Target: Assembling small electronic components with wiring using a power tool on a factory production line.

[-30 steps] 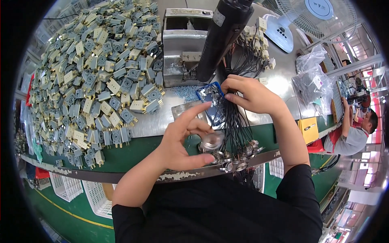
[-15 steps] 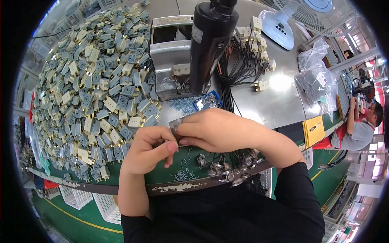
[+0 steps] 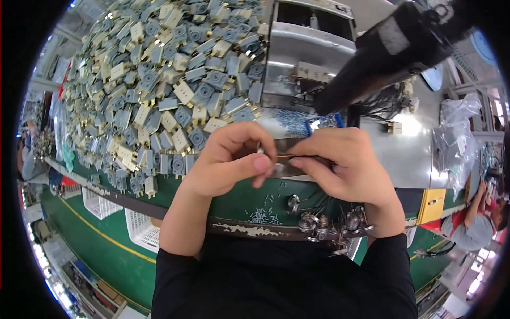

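My left hand (image 3: 231, 162) is closed in a pinch, with a small silvery piece (image 3: 259, 148) showing between thumb and curled fingers. Facing it, my right hand (image 3: 348, 165) pinches a thin copper-coloured strip (image 3: 285, 156) that spans the short gap toward the left fingers. Whether the strip joins the silvery piece is hidden by the fingers. Both hands hover over the near side of the bench, above a flat grey metal plate (image 3: 287, 169). Small screws (image 3: 263, 216) lie loose on the green mat below them.
Grey and cream plug-like parts (image 3: 180, 93) form a big heap at left. A metal fixture (image 3: 311, 45) and a slanted black cylindrical tool (image 3: 388, 58) stand ahead. More screws (image 3: 292, 121) lie by a blue tray (image 3: 324, 122). Round metal parts (image 3: 319, 223) crowd the front edge.
My hands have drawn slightly apart, and the copper-coloured strip now shows between them. The whole view has shifted, so the bench things sit farther right.
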Tool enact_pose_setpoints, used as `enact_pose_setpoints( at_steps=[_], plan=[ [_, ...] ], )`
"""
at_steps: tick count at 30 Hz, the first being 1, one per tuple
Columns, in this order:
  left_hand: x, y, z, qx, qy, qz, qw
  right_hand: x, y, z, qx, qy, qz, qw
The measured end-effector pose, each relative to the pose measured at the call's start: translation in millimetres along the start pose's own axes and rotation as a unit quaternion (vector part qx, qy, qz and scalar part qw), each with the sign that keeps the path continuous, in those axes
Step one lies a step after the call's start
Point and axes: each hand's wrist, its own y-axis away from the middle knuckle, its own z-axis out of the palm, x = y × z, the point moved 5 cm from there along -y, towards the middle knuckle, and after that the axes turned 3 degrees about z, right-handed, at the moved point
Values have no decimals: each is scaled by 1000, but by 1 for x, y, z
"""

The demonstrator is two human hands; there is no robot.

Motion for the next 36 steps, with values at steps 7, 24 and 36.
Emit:
enact_pose_setpoints(
  at_steps=[7, 24, 36],
  plan=[
    [1, -8, 7, 44, -271, -5, 961, -2, -1, -5, 11, 58, -48, 997],
    [-16, -4, 15, -74, 5, -1, 997, -7, 2, -14, 1, -11, 17, 1000],
    [-18, -6, 8, -2, -92, 86, 992, -8, 5, -4, 64, 24, -43, 997]
  ],
)
